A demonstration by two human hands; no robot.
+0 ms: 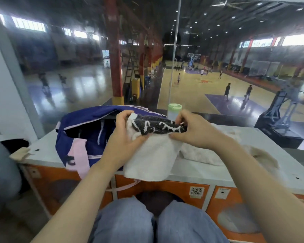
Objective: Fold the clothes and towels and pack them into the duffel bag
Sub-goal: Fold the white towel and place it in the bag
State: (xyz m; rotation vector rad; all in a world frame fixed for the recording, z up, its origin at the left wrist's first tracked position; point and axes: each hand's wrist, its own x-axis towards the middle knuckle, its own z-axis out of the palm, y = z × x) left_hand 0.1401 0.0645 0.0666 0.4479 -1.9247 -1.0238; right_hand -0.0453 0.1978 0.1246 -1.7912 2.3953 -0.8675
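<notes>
I hold a white towel [152, 158] with a dark grey patterned end [156, 126] up above the counter. My left hand [123, 137] grips its left side and my right hand [191, 130] pinches its right top corner. The towel's lower part hangs folded over the counter's front edge. Just left of it, the navy duffel bag [81, 123] with pink straps stands open on the counter, with dark cloth inside. A second cream towel [209, 153] lies crumpled on the counter under my right forearm.
The white counter [47, 153] tops orange cabinets. A bottle with a green lid [175, 109] stands behind the towel by the glass wall. A dark object [14, 142] sits at the left end. My knees are below the counter edge.
</notes>
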